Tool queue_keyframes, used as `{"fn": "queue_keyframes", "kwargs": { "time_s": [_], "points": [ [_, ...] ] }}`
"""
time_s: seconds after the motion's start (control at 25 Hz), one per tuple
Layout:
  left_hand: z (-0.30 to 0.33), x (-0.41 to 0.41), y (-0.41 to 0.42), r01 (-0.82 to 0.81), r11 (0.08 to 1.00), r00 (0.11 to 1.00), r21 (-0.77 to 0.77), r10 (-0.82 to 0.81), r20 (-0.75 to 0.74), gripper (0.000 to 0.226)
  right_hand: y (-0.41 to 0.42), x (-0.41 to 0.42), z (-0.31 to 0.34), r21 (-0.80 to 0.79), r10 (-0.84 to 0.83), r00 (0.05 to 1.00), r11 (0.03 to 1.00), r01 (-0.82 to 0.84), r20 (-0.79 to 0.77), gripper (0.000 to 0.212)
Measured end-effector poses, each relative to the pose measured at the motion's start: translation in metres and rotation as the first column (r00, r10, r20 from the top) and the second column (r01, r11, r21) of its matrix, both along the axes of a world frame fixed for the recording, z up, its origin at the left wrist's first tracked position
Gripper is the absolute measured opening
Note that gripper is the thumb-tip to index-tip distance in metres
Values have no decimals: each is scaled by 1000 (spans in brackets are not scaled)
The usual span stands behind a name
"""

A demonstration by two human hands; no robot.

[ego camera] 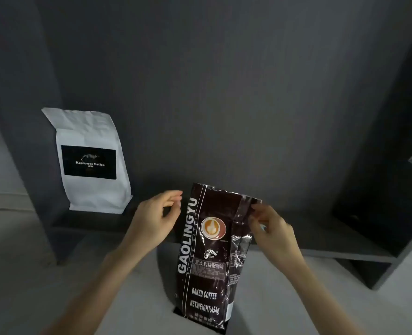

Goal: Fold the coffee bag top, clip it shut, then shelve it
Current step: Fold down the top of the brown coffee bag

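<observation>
A dark brown foil coffee bag (209, 257), marked GAOLINGYU, stands upright on the pale floor in front of a dark grey shelf unit. Its top edge is unfolded and crinkled. My right hand (270, 228) pinches the bag's upper right corner between thumb and fingers. My left hand (156, 213) hovers just left of the bag's top, fingers loosely curled and apart, holding nothing and not touching the bag. No clip is visible.
A white coffee bag (91, 160) with a black label stands on the low shelf board (321, 240) at the left. A dark box (379, 209) occupies the shelf's right end. The shelf's grey back panel rises behind.
</observation>
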State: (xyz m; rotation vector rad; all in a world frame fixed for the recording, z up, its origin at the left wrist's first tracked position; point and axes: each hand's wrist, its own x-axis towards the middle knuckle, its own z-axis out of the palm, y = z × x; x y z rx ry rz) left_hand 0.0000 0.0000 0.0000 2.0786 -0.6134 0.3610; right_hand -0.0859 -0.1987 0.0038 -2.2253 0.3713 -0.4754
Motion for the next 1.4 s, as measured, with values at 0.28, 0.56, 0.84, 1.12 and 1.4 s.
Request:
{"fn": "queue_keyframes", "kwargs": {
  "time_s": [0.28, 0.56, 0.84, 1.12, 1.4],
  "points": [
    [-29, 7, -15, 47, 999, 993, 21, -44, -111, 37, -6, 18, -27, 150, -26, 998, 988, 33, -52, 49],
    [-42, 1, -20, 45, 995, 978, -86, -62, -199, 27, -8, 17, -32, 194, -13, 1000, 981, 13, 0, 46],
    [-48, -41, -9, -71, 964, 969, -255, 6, -245, 10, 12, -5, -23, 206, 25, 988, 977, -57, 155, 50],
    [-52, -69, -4, -84, 928, 967, -362, -13, -255, 23, 28, -36, -6, 15, 46, 964, 999, -52, 264, 21],
    [-51, -91, 1, -65, 905, 972, -421, -38, -231, 27, 30, -51, -3, -101, 82, 956, 993, -56, 280, 17]
  ]
}}
